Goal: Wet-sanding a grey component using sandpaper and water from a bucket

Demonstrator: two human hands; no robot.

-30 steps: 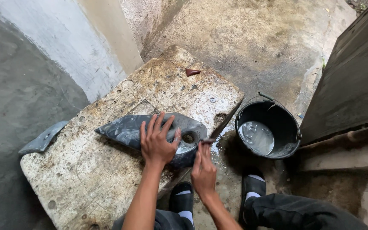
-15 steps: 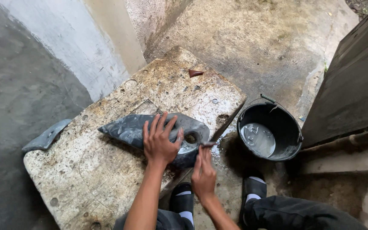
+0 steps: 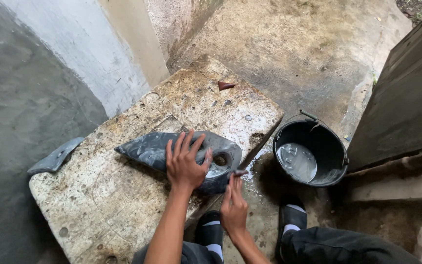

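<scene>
left hand (image 3: 185, 166): flat on the grey panel (image 3: 181, 152), frame centre
right hand (image 3: 234, 209): pinching panel's lower-right edge
bucket (image 3: 335, 146): right of the counter (image 3: 123, 205)

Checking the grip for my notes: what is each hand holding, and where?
Left hand presses flat on the grey panel; right hand fingers pinch something small at its edge.

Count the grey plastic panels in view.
2. One large panel lies on the slab under the left hand; a smaller panel sits off the slab's left edge. Others may be hidden.
</scene>
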